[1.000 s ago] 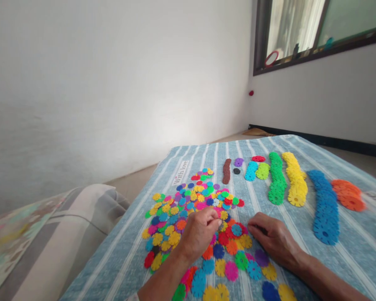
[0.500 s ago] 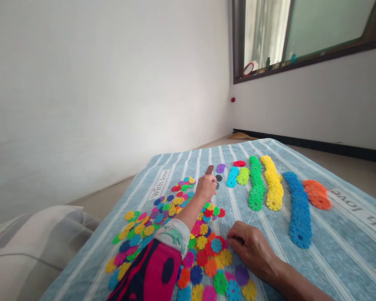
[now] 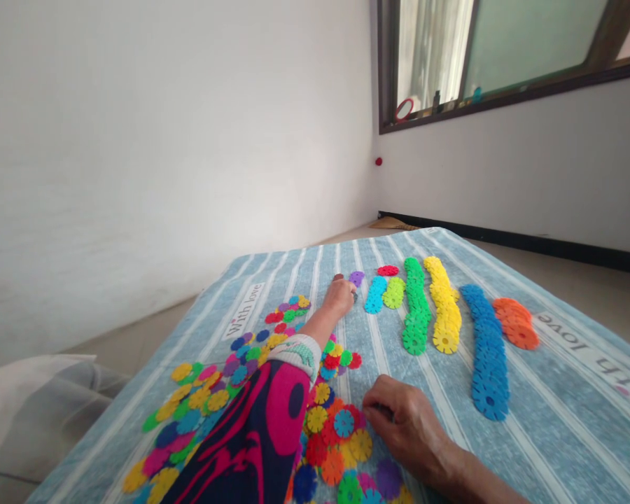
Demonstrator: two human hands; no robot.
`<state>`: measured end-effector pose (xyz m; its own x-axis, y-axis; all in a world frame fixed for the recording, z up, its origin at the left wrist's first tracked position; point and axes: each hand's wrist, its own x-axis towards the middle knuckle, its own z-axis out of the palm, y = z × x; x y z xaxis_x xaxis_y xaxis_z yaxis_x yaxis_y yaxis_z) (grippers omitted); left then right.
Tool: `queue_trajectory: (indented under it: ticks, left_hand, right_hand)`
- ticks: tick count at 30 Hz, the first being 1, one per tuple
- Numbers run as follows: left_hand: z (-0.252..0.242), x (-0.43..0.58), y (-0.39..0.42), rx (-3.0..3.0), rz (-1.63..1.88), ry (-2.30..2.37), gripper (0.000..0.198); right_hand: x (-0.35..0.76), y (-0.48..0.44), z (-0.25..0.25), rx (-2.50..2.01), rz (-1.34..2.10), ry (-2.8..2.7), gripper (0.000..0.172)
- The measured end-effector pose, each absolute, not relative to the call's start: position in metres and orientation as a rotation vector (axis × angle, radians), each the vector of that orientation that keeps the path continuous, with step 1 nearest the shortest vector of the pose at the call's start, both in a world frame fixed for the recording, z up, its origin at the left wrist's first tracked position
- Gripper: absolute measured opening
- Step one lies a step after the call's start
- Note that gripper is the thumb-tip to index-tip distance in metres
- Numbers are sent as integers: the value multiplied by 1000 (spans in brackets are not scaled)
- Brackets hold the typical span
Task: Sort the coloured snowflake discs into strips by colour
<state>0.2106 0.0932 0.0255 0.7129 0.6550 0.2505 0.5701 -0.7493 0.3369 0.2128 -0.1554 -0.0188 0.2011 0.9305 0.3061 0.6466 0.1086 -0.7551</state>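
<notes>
My left hand (image 3: 340,297) reaches far over the cloth beside the purple discs (image 3: 356,278), fingers bent together; what they hold is hidden. Part of a dark disc (image 3: 355,297) shows at its fingertips, and brown pieces (image 3: 338,277) lie just beyond it. My right hand (image 3: 407,423) rests on the cloth with curled fingers, right of the loose mixed-colour discs (image 3: 332,465); anything inside is hidden. Overlapping rows of green (image 3: 415,308), yellow (image 3: 444,308) and blue discs (image 3: 488,360) lie to the right, with orange discs (image 3: 517,323) beside the blue.
Small light blue (image 3: 374,295), lime (image 3: 393,292) and red (image 3: 387,271) groups lie near the purple discs. The striped cloth (image 3: 567,413) covers the surface. A white wall (image 3: 178,126) stands behind, and grey fabric (image 3: 42,413) is at the lower left.
The view has shifted, so most things appear further left. My left hand has closed in over the dark discs, which are now mostly covered. My right hand stays beside the loose discs.
</notes>
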Motion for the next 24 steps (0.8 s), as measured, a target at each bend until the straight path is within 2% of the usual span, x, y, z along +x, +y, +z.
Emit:
queue_trajectory:
  ticks: [4,8,12,17,24]
  left_hand:
    - [39,202,93,2776,476,972,29]
    - [64,167,83,2829,351,962,24]
    - [84,109,59,2835,107,914,14]
    - [84,52,26,2682,-367,907,2]
    - [67,35,-3,2636,-335,1026,19]
  right_hand:
    - [213,-157,-19,-1617,441,-1518,16]
    - [214,-158,-17,-1600,454,-1529,16]
    - [214,-159,-16,-1616,439,-1538,16]
    - [214,-159,-16,-1627,434,-1549,16]
    - [214,-159,-14,-1641,440,-1551,16]
